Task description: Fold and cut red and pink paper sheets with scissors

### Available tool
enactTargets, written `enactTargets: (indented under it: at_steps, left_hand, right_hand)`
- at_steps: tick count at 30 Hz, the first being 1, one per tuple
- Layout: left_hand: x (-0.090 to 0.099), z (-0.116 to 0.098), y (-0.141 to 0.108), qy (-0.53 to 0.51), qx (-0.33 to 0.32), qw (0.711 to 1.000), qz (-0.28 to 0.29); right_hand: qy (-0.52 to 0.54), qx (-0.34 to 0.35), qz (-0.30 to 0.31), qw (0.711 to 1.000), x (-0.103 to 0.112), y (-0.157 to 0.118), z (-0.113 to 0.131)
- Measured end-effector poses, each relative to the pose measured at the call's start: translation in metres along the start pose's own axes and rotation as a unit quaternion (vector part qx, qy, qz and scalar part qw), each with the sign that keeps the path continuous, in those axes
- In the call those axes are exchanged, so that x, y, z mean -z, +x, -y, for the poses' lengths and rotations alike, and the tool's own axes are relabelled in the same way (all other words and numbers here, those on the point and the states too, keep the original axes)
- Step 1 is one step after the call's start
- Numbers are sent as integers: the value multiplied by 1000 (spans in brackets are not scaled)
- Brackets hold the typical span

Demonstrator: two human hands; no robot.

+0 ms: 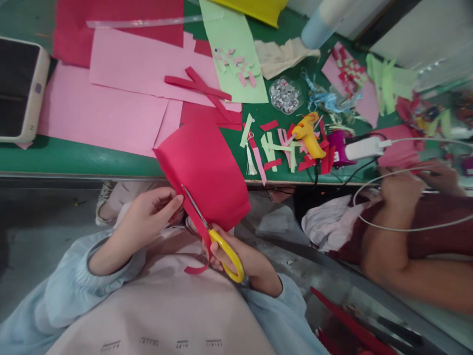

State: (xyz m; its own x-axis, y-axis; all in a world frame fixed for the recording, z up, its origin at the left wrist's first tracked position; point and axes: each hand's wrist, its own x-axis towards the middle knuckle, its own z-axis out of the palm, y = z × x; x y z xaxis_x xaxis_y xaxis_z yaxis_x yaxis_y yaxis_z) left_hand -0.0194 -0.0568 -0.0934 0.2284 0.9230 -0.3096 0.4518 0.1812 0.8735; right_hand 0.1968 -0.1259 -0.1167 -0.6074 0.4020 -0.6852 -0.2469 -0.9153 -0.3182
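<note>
My right hand [221, 251] grips a pair of scissors [228, 254] with yellow handles. Their blades run up and to the left along the edge of a large red paper sheet [210, 167]. From that edge a narrow red strip [199, 227] is partly cut, its loose end curling below the scissors. My left hand [155, 209] pinches the sheet's left edge beside the blade tips, thumb and fingers pressed together. The far side of the sheet overlaps the front of the green table [74, 155].
Pink sheets [111, 108], loose red strips [199, 88] and a phone [22, 91] lie on the left. A yellow glue gun [308, 135] sits among paper scraps, near a dish of googly eyes [285, 94]. At right are a co-worker's hands [406, 190] and a white cable [369, 224].
</note>
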Motion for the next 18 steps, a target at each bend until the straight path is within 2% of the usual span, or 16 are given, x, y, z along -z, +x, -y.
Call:
enactTargets:
  at_steps: [5, 10, 16, 18]
  left_hand:
    - [1, 0, 0, -5, -2, 1000, 1]
    - [0, 0, 0, -29, 8, 1000, 2]
    - [1, 1, -3, -32, 19, 999, 25]
    - [1, 1, -4, -25, 21, 999, 33]
  right_hand:
    - [35, -11, -10, 999, -1, 1, 2]
    - [27, -13, -12, 999, -3, 2, 2]
    - [-145, 78, -24, 986, -13, -4, 3]
    - [-179, 82, -17, 980, -14, -5, 4]
